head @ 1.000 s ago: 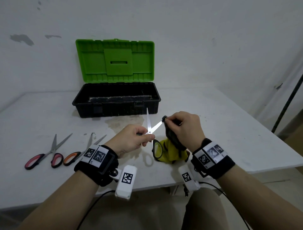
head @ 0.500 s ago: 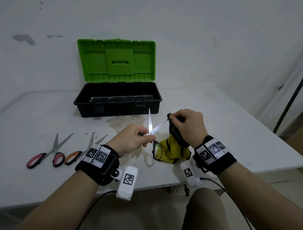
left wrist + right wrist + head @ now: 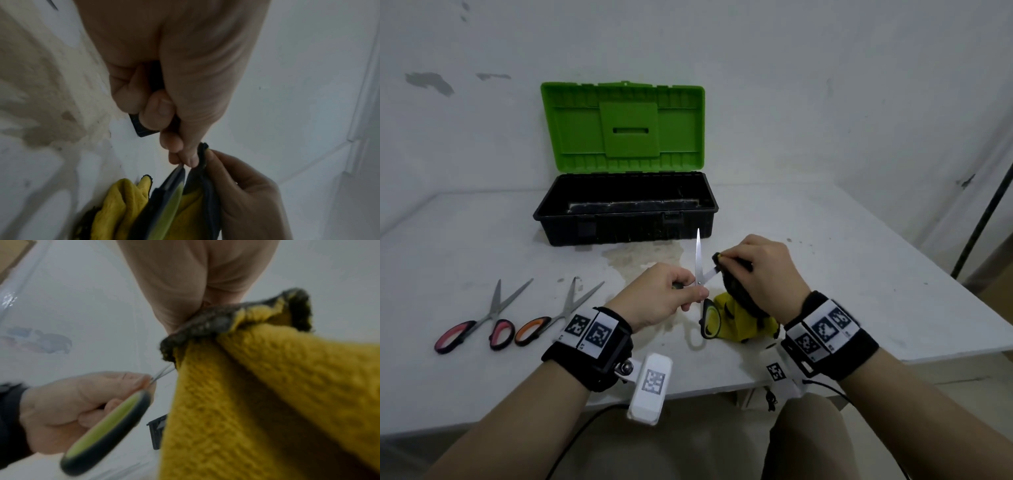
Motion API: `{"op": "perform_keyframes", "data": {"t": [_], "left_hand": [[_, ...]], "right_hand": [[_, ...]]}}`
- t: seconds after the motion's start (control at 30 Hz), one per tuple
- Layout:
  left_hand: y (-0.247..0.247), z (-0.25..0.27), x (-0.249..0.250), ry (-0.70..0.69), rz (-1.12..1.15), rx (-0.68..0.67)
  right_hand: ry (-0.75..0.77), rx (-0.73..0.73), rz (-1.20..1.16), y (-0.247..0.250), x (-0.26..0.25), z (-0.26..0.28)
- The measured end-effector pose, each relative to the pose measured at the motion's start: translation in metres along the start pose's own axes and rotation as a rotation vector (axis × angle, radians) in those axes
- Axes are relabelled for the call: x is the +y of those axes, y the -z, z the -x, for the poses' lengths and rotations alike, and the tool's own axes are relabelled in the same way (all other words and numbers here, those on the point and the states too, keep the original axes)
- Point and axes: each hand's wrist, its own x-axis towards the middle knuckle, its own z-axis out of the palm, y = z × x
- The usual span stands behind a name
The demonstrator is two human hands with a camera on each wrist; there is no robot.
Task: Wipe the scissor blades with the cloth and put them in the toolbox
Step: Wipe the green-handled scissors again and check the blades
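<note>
My left hand grips a pair of green-and-black-handled scissors above the table, blades spread apart. One blade points straight up; the other slants right into the yellow-and-dark cloth. My right hand pinches that cloth around the slanted blade. One green handle loop hangs below my left hand; the other is hidden in the fist. The toolbox stands open behind, black tub, green lid upright.
Two more pairs of scissors lie at the table's left: pink-handled scissors and orange-handled scissors, both with blades parted. A brownish stain marks the white table before the toolbox. A dark pole leans at the right.
My right hand with the cloth has slid down the slanted blade toward the pivot. The scissors and left hand have stayed nearly still.
</note>
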Motion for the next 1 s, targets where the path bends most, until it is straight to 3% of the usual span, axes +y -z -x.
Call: {"op": "perform_keyframes", "data": {"t": [0.2,0.3,0.43,0.57,0.67,0.73,0.87,1.0], "left_hand": [[0.004,0.001,-0.006,-0.003,-0.008,-0.018],[0.004,-0.001,-0.008,0.015,-0.013,-0.008],[-0.001,-0.002,-0.005,0.012,-0.014,-0.02],[0.0,-0.001,-0.005,0.002,-0.051,-0.023],[0.0,0.001,-0.007,0.059,0.023,-0.009],[0.0,0.001,-0.006,0.097,0.051,0.008],[-0.002,-0.001,0.001,0.116,0.079,-0.007],[-0.005,0.0,0.006,0.108,0.104,-0.015]], "right_hand": [[-0.234,0.037,0.103,0.021,0.029,-0.008],[-0.159,0.151,0.004,0.025,0.017,-0.006],[-0.056,0.016,-0.026,0.012,-0.003,-0.002],[-0.129,-0.045,0.032,0.007,0.008,-0.003],[-0.19,0.027,0.079,0.014,0.017,-0.007],[-0.142,0.085,0.026,0.016,0.011,-0.006],[0.012,-0.028,-0.063,0.006,-0.014,0.002],[0.014,-0.093,-0.094,-0.008,-0.017,0.009]]}}
